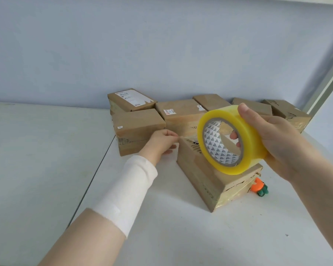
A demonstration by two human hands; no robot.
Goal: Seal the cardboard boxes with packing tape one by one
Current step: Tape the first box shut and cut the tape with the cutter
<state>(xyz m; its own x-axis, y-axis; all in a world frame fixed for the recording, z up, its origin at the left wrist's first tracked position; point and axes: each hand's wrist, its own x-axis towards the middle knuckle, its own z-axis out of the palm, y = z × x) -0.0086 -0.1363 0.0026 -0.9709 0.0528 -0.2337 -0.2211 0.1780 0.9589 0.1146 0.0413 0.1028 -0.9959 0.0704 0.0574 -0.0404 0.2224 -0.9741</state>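
A yellowish roll of clear packing tape (248, 139) is held above a cardboard box (206, 179) that sits in front of me on the white table. My right hand (277, 139) grips the roll, thumb on its outer face and fingers inside the core. My left hand (161, 143) pinches the free end of the tape, drawn out to the left near the box's far left corner. The strip between hand and roll is transparent and hard to see. A white band covers my left wrist.
Several more cardboard boxes (140, 131) stand in a row against the grey wall behind the near box. A small orange and green carrot-shaped object (259, 187) lies right of the near box. A seam (96, 169) splits the table top on the left.
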